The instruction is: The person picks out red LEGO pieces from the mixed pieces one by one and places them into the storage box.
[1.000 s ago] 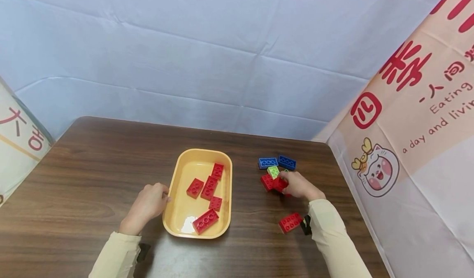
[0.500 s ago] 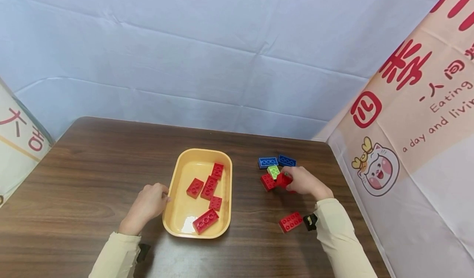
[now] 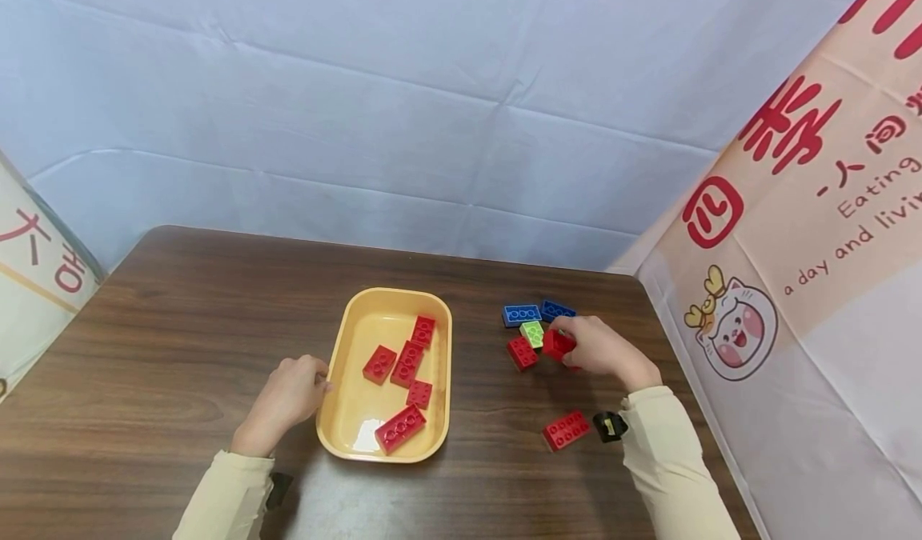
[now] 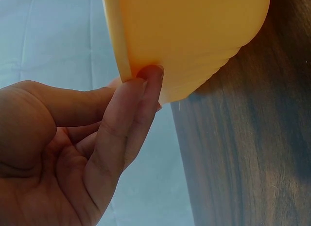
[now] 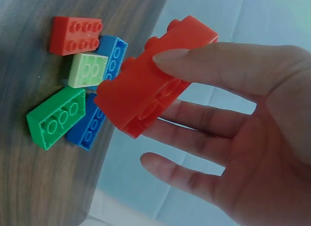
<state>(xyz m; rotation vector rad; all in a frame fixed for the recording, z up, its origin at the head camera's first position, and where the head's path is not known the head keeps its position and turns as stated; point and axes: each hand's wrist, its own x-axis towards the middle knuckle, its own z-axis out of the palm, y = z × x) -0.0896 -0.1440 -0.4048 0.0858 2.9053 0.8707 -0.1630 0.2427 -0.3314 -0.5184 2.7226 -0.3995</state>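
Note:
My left hand (image 3: 291,388) pinches the left rim of a yellow plastic tray (image 3: 448,380) between thumb and fingers; the left wrist view shows this grip on the tray wall (image 4: 194,31) closely. Several red bricks (image 3: 408,364) lie inside. At the right, my right hand (image 3: 605,352) holds a red toy brick (image 5: 150,75), thumb on one side and fingers behind, tilted above the table. Near it lie a red brick (image 3: 522,354), a light green brick (image 3: 532,334), two blue bricks (image 3: 522,315) and a green brick (image 5: 58,116), which the hand hides in the head view.
Another red brick (image 3: 566,430) lies alone on the brown wooden table (image 3: 497,476), nearer the front, beside the black wrist device (image 3: 610,426). Pale cloth (image 3: 432,108) hangs behind the table, and a printed banner (image 3: 785,284) hangs along the right side.
My right hand has drawn back to the right, raising one red brick off the pile and apart from the red brick beside it. The left hand and the tray have stayed in place.

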